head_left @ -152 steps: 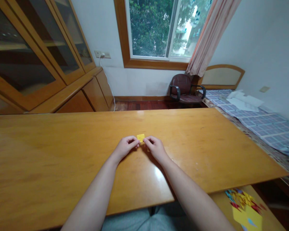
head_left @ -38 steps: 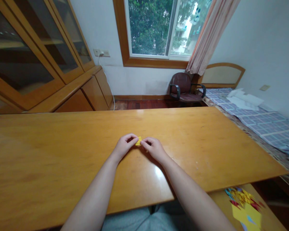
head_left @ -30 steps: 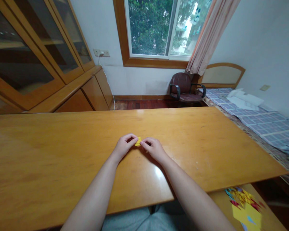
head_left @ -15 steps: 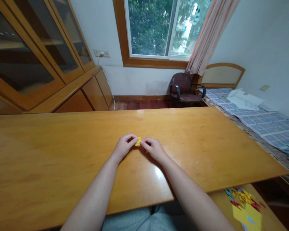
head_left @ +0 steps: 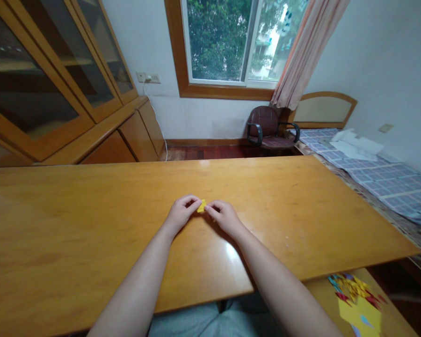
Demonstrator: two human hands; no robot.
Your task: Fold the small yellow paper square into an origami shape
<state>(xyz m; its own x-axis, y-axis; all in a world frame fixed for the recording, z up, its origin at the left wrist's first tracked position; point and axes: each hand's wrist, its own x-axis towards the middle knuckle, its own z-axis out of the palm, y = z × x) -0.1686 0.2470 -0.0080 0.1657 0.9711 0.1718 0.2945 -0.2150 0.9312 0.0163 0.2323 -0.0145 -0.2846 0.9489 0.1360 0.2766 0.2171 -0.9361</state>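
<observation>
A small piece of folded yellow paper (head_left: pixel 201 206) is held between my two hands, just above or on the middle of the wooden table (head_left: pixel 91 224). My left hand (head_left: pixel 181 213) pinches its left side between thumb and fingertips. From the other side, my right hand (head_left: pixel 223 216) grips the right edge, thumb and forefinger together. The fingertips cover parts of the paper, so its exact folds are too small to make out.
Beside the table at lower right, a lower surface holds a pile of colourful folded paper pieces (head_left: pixel 354 286) and yellow paper sheets (head_left: pixel 363 316). Beyond the table stand an armchair (head_left: pixel 264 124), a bed (head_left: pixel 368 164) and a glass-fronted cabinet (head_left: pixel 101 112).
</observation>
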